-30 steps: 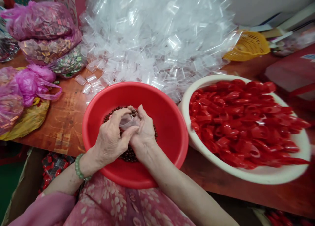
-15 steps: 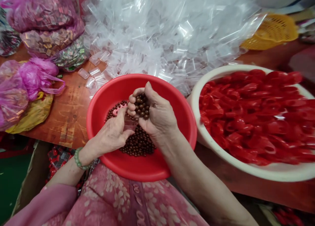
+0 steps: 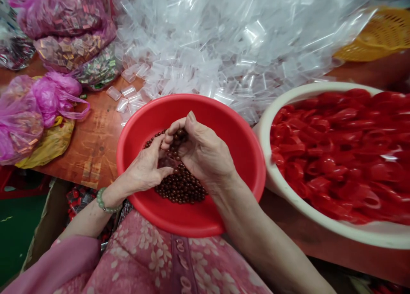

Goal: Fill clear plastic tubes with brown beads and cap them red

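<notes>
One bracelet (image 3: 103, 202): green, it circled the left wrist beside a floral dress (image 3: 144, 260).
Left hand (image 3: 142, 170): thumb and fingers stood apart, with a clear piece (image 3: 165, 162) between them.
Clear piece: partly hidden, it sat within the left hand's grip; its long axis could not be told.
Right hand (image 3: 209, 154): cupped, thumb raised, its fingers curled together around brown beads (image 3: 180, 136).
Gap: the held beads lay just beyond the clear piece and slightly to its right, the lowest close above it. The left hand was nearer the piece; the right enclosed the beads.
Pile (image 3: 183, 189): loose brown beads lay beneath both hands.
Bowl (image 3: 261, 161): red and wide, it surrounded the pile.
Tub (image 3: 266, 144): white, it stood just beside the bowl on the right, full of red pieces (image 3: 323, 157).
Bags (image 3: 68, 12): pink and stuffed, they rested at far left on the table (image 3: 96, 136).
Heap (image 3: 224, 42): clear plastic pieces spread behind the bowl.
Basket (image 3: 384, 33): yellow, at far right.
</notes>
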`<state>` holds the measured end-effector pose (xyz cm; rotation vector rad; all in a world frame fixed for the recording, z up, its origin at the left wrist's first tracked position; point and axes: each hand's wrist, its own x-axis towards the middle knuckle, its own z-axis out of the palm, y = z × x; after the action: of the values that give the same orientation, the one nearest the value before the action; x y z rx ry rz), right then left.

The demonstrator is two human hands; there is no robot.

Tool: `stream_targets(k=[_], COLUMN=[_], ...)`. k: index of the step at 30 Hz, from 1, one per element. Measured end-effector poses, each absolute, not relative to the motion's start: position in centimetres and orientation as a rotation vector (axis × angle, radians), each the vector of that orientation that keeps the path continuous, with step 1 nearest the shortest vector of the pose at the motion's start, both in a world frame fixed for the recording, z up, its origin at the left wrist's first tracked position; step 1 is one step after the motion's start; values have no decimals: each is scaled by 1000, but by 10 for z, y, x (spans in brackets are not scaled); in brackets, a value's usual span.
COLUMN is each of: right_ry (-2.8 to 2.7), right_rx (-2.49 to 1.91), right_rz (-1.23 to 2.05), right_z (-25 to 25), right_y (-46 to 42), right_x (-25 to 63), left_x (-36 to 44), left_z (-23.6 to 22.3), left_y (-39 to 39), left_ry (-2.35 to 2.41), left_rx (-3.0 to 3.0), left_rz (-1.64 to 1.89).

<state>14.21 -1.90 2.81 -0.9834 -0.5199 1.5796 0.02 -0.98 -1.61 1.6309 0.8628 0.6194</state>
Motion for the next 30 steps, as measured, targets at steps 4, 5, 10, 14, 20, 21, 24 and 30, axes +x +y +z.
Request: stream_targets(k=[4, 5, 10, 14, 20, 21, 24, 30], right_ry=[-568, -579, -641, -754, -951, -967, -968, -1365], right_rx=[-994, -996, -976, -974, -893, -884, -895, -1107], right_rz=[1515, 1500, 1440, 1406, 1438, 1428, 1373, 1108], right_z=[32, 33, 36, 34, 34, 34, 33, 26], right_y=[-22, -23, -29, -37, -46, -47, -47, -59], right_x=[143, 143, 143, 147, 155, 155, 157, 163], left_x=[-4, -4, -4, -2, -1, 0, -1, -7], left_z=[-16, -16, -8, -3, -3, -3, -3, 1], left_y=[-6, -6, -3, -1, -1, -1, -2, -2], left_ry=[824, 840, 802, 796, 754, 758, 763, 738], left_rx=[1515, 1518, 1362, 1150, 1149, 1158, 1141, 1040], left_rz=[510, 478, 466, 515, 508, 503, 497, 563])
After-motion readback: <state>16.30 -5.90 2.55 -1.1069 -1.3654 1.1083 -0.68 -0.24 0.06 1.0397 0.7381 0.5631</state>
